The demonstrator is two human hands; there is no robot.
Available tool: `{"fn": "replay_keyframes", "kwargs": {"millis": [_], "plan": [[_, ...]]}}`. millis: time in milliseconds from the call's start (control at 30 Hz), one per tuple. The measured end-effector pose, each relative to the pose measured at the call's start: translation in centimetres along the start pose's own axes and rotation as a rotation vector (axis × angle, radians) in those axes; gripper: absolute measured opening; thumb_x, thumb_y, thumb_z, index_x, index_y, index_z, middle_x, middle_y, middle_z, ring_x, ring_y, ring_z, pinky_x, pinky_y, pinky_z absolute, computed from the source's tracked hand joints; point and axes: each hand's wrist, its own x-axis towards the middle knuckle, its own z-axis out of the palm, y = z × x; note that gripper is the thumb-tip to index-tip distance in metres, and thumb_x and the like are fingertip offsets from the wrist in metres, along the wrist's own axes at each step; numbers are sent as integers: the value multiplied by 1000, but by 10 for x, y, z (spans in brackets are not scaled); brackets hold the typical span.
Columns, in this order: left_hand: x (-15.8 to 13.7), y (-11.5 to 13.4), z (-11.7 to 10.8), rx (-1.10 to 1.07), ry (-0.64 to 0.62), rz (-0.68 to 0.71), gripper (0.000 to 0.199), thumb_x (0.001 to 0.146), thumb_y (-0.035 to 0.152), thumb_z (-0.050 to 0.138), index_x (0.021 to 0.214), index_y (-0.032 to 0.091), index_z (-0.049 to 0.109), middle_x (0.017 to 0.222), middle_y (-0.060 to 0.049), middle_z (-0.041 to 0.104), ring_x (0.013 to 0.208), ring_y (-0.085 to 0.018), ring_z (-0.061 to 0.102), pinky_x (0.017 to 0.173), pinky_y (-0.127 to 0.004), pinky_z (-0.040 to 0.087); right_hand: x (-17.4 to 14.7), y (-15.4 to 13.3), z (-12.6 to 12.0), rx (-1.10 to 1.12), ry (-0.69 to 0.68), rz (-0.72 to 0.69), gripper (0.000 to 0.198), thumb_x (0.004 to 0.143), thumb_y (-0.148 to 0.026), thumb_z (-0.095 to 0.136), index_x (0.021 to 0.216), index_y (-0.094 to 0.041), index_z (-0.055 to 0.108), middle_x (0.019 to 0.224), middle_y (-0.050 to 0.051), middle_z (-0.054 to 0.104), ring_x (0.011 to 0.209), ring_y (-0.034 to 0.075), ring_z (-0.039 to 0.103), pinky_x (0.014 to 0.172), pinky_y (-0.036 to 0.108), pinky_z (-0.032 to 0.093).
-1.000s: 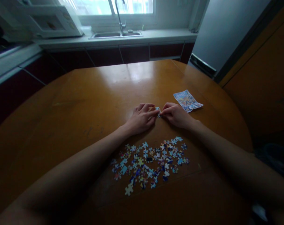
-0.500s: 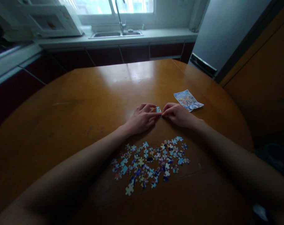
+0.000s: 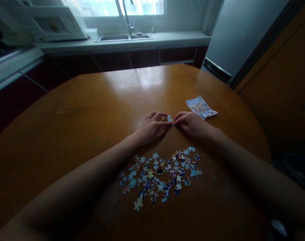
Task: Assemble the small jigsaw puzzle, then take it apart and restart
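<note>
Beyond a loose heap of jigsaw puzzle pieces (image 3: pixel 160 171), both hands meet over the wooden table. My left hand (image 3: pixel 154 128) has its thumb and forefinger around a small cluster of puzzle pieces (image 3: pixel 169 118), light blue and pale in colour, partly hidden by the fingers. My right hand (image 3: pixel 189 122) is closed in a pinch at the cluster's right end, its fingertips close to the left thumb. A tiny bit of a puzzle piece shows at those fingertips, mostly covered.
A printed picture sheet (image 3: pixel 201 107) lies just behind my right hand. The wooden table (image 3: pixel 112 100) has a rounded edge. Past it are a counter with a sink (image 3: pixel 114 37), a microwave (image 3: pixel 52 25) and a fridge (image 3: pixel 243 36) on the right.
Both hands stay almost in place, with only slight finger movement at the cluster. The whole view has shifted a little; the heap and the sheet lie as before.
</note>
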Motion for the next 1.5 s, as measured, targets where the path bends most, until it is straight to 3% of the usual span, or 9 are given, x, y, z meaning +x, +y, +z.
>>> {"fn": "replay_keyframes", "kwargs": {"millis": [367, 533, 633, 767, 967, 1133, 1300, 1500], "plan": [[-1, -1, 2, 17, -19, -5, 35, 100, 33, 54, 135, 38, 63, 140, -5, 56, 129, -29, 44, 109, -51, 40, -2, -4, -4, 2, -18, -17, 27, 89, -7, 56, 95, -20, 79, 105, 9, 75, 93, 19, 69, 89, 33, 54], [-1, 1, 1, 10, -25, -12, 34, 102, 34, 53, 134, 38, 63, 140, -5, 56, 129, -29, 44, 109, -51, 40, -20, -23, -24, -211, -61, 158, 25, 85, -14, 64, 105, -20, 78, 106, 11, 75, 92, 24, 69, 84, 38, 53], [-1, 1, 1, -4, -21, -13, 33, 101, 35, 53, 133, 37, 64, 139, -5, 57, 129, -29, 45, 109, -50, 38, -34, -41, -37, -320, -165, 256, 19, 79, -14, 70, 95, -22, 77, 98, 9, 76, 86, 25, 69, 75, 36, 50], [-1, 1, 1, -11, -22, -16, 33, 101, 34, 53, 132, 38, 64, 139, -4, 57, 129, -29, 45, 110, -51, 37, -49, -61, -44, -377, -403, 362, 15, 74, -10, 68, 72, -24, 71, 74, 5, 72, 62, 20, 65, 57, 32, 39], [-1, 2, -1, -14, -32, -23, 33, 101, 34, 53, 133, 39, 63, 139, -4, 57, 129, -29, 45, 110, -50, 38, -56, -75, -36, -408, -526, 289, 13, 67, -15, 77, 71, -24, 69, 71, 6, 70, 59, 21, 63, 53, 33, 36], [-1, 1, 0, -4, -26, -21, 33, 102, 35, 53, 133, 38, 63, 143, -4, 54, 130, -29, 44, 110, -51, 38, -53, -74, -32, -394, -511, 305, 21, 60, -17, 84, 72, -24, 68, 72, 7, 70, 62, 24, 65, 54, 34, 38], [-1, 0, 2, -12, 22, -28, 35, 103, 38, 51, 136, 33, 59, 142, -6, 55, 129, -28, 45, 110, -51, 40, -50, -66, -36, -436, -515, 336, 14, 66, -13, 76, 66, -23, 66, 70, 6, 70, 61, 23, 64, 52, 32, 35], [1, 2, 0, -46, 43, -42, 33, 103, 37, 50, 133, 32, 61, 137, -7, 58, 126, -28, 47, 109, -50, 42, -46, -55, -48, -364, -555, 369, 12, 70, -13, 74, 72, -24, 71, 78, 4, 74, 63, 18, 64, 55, 28, 38]]}}
